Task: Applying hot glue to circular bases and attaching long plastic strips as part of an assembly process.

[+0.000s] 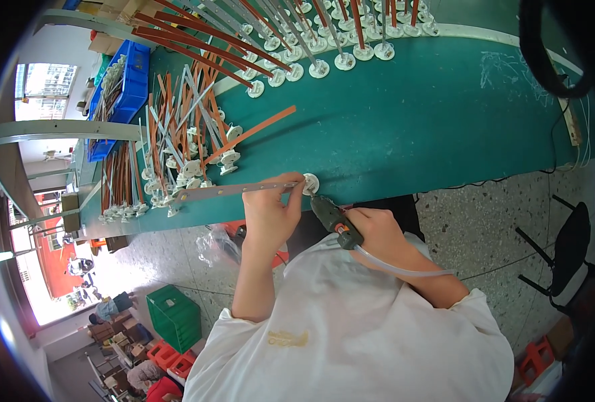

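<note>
My left hand (269, 213) pinches a flat greyish strip (217, 192) with small holes, close to the round white base (313, 182) at its right end. The strip lies sideways over the front edge of the green table (405, 127). In my right hand (382, 233) is a dark glue gun (335, 220), its nozzle pointing up and left, close to the white base. Whether the nozzle touches the base I cannot tell. A long translucent glue stick (405, 270) trails from the gun's back over my right forearm.
Left of my hands lies a tangled pile of brown and grey strips with white bases (190, 167). Several more strips stand upright on round bases (319, 68) along the far side. A blue crate (126, 84) holds more parts. Clear thread-like scraps (512, 75) lie at the right.
</note>
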`<action>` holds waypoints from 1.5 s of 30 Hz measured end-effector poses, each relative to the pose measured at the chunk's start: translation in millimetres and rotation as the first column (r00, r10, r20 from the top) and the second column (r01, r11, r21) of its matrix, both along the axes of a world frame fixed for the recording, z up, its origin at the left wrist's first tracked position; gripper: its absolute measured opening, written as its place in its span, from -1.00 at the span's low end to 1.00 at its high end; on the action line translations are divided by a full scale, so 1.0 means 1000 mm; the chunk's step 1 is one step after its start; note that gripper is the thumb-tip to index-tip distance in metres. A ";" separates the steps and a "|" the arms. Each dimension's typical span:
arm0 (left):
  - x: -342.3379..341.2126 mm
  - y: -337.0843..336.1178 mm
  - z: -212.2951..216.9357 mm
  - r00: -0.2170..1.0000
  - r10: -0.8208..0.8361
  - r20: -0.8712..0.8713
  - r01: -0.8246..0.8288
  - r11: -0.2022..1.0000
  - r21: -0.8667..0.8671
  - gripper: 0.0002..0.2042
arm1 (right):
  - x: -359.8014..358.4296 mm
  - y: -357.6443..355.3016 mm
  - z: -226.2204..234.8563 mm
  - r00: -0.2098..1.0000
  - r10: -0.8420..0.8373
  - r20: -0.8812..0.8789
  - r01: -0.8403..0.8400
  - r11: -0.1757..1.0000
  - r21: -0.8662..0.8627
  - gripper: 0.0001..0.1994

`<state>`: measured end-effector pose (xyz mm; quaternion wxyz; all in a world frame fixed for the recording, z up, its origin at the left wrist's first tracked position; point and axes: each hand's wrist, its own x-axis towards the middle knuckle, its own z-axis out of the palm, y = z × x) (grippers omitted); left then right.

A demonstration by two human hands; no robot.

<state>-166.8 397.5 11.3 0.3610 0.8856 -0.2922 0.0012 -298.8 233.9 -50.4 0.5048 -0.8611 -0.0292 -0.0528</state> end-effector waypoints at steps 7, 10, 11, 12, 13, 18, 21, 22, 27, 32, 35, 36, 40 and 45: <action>-0.002 0.008 -0.006 0.990 0.134 -0.038 -0.135 0.990 -0.037 -0.93 | 0.007 -0.001 -0.003 0.964 0.037 -0.263 0.062 0.931 0.360 -0.83; 0.000 0.015 -0.013 0.925 0.276 -0.261 -0.322 0.934 -0.156 -0.90 | 0.007 -0.024 -0.004 0.818 0.258 -0.514 0.197 0.714 0.672 -0.79; 0.001 0.014 -0.011 0.931 0.259 -0.257 -0.306 0.938 -0.165 -0.90 | 0.007 -0.035 -0.004 0.741 0.394 -0.543 0.282 0.552 0.785 -0.77; 0.002 0.012 -0.009 0.916 0.246 -0.318 -0.344 0.889 -0.304 -0.90 | 0.007 -0.048 -0.001 0.759 0.458 -0.463 0.265 0.433 0.862 -0.68; 0.003 0.010 -0.006 0.900 0.220 -0.377 -0.381 0.818 -0.432 -0.89 | 0.004 -0.062 0.000 0.771 0.439 -0.461 0.266 0.436 0.860 -0.68; 0.007 -0.021 0.018 0.959 0.144 -0.245 -0.246 0.851 -0.465 -0.90 | -0.015 -0.134 0.009 0.992 0.026 -0.125 0.110 0.314 0.943 -0.38; 0.014 -0.076 0.025 0.992 -0.102 0.073 0.123 0.906 -0.404 -0.90 | -0.021 -0.195 -0.013 0.934 -0.356 -0.034 0.118 0.216 0.969 -0.66; 0.019 -0.098 0.027 0.986 -0.117 0.121 0.153 0.919 -0.364 -0.89 | -0.020 -0.218 -0.018 0.912 -0.408 0.051 0.083 0.306 0.948 -0.71; 0.063 -0.212 0.002 0.941 -0.027 0.338 0.156 0.920 -0.360 -0.86 | -0.014 -0.254 -0.025 0.803 -0.597 0.007 0.172 0.242 0.955 -0.78; 0.085 -0.266 -0.027 0.954 0.004 0.300 0.089 0.952 -0.294 -0.85 | -0.016 -0.249 -0.027 0.783 -0.621 0.033 0.127 0.212 0.969 -0.79; 0.087 -0.282 -0.033 0.932 0.034 0.360 0.048 0.975 -0.219 -0.82 | -0.022 -0.253 -0.026 0.788 -0.616 0.027 0.103 0.175 0.979 -0.79; 0.089 -0.286 -0.035 0.927 0.042 0.373 0.028 0.983 -0.180 -0.82 | -0.023 -0.255 -0.029 0.792 -0.611 0.015 0.096 0.148 0.984 -0.78; 0.106 -0.289 -0.046 0.908 0.090 0.409 -0.063 0.995 -0.078 -0.76 | -0.022 -0.253 -0.026 0.836 -0.548 -0.035 0.156 0.176 0.972 -0.78; 0.095 -0.277 -0.034 0.946 0.047 0.321 0.008 0.985 -0.170 -0.64 | -0.014 -0.249 -0.016 0.832 -0.551 -0.062 0.153 0.122 0.981 -0.80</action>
